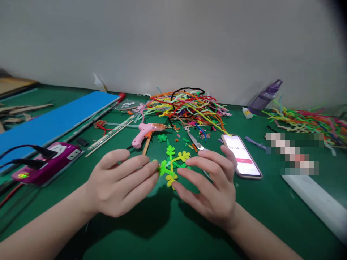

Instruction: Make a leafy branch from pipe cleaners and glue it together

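Note:
A green and yellow pipe-cleaner piece [171, 164] with several flower-shaped ends is held up between my hands, above the green table. My left hand [126, 180] has its fingers pressed together at the piece's left side, by a green end; the thumb is hidden behind them. On the right, my right hand [210, 184] has its fingers spread and curved, with the thumb and index fingertips beside the lower yellow end. Behind the piece lies a small green curled flower [162, 138] on the table. Scissors [195, 141] lie partly behind my right hand.
A pink glue gun [148, 133] lies behind my left hand. Farther back are heaped pipe cleaners [187, 104]. To the right are a phone [242, 157], a purple bottle [264, 99] and a white bar [314, 202]. A purple power strip [48, 162] and blue board [62, 115] stand left.

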Action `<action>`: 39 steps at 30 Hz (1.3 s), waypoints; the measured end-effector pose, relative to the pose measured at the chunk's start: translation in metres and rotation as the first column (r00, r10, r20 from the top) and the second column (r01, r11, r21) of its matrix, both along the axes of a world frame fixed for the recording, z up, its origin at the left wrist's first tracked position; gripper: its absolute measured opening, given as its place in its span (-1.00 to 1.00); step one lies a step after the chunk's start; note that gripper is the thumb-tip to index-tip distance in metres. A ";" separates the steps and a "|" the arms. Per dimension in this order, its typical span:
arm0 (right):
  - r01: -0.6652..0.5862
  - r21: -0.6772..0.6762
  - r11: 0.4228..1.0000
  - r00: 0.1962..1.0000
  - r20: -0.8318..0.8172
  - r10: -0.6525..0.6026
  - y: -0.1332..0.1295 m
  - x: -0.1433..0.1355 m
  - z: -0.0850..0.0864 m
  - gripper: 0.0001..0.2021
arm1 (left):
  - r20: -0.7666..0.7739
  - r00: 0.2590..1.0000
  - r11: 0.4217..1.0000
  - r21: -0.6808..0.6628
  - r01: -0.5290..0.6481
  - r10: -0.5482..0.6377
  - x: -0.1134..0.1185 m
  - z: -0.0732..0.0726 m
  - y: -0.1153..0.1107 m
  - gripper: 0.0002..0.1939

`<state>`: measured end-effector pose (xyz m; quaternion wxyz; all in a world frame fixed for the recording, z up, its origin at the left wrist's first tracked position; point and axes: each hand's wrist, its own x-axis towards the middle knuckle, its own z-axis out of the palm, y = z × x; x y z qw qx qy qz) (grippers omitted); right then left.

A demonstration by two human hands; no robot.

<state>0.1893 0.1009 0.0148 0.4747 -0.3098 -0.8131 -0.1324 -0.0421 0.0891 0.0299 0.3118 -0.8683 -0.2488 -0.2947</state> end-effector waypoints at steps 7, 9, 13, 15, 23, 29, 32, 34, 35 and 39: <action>0.025 -0.009 1.000 1.000 0.000 -0.025 -0.004 -0.004 -0.006 -0.88 | -0.015 0.999 0.999 0.004 0.048 -0.048 0.006 -0.002 -0.003 -0.79; 0.014 -0.016 1.000 1.000 0.006 -0.014 -0.004 -0.005 -0.006 -0.91 | -0.019 0.998 0.998 -0.009 0.056 -0.056 0.006 -0.003 -0.003 -0.79; 0.006 -0.016 1.000 1.000 0.013 -0.006 -0.003 -0.007 -0.007 -0.93 | -0.031 0.998 0.998 -0.032 0.058 -0.059 0.007 -0.004 -0.003 -0.81; 0.003 -0.014 1.000 1.000 0.017 -0.003 -0.003 -0.007 -0.008 -0.92 | -0.025 0.998 0.998 -0.040 0.049 -0.050 0.008 -0.005 -0.004 -0.81; -0.021 -0.032 0.999 1.000 0.018 0.021 -0.002 -0.006 -0.011 -0.89 | -0.034 0.997 0.996 -0.049 0.070 -0.072 0.009 -0.003 -0.003 -0.82; -0.047 -0.024 0.999 0.999 0.019 0.047 0.000 -0.005 -0.011 -0.87 | -0.028 0.997 0.997 -0.050 0.067 -0.068 0.009 -0.001 -0.001 -0.77; -0.058 -0.022 0.998 0.998 0.030 0.059 0.000 -0.004 -0.011 -0.86 | -0.029 0.998 0.996 -0.066 0.058 -0.060 0.009 -0.001 -0.001 -0.76; -0.071 -0.019 0.997 0.997 0.030 0.071 0.001 -0.004 -0.011 -0.86 | -0.029 0.998 0.996 -0.075 0.052 -0.054 0.010 -0.001 -0.001 -0.75; -0.076 -0.021 0.997 0.997 0.029 0.077 0.001 -0.004 -0.012 -0.86 | -0.034 0.998 0.996 -0.075 0.051 -0.054 0.010 0.000 0.000 -0.74; -0.112 -0.069 0.991 0.993 0.025 0.114 0.003 -0.005 -0.012 -0.87 | -0.074 0.992 0.991 -0.098 0.090 -0.097 0.008 0.001 0.004 -0.75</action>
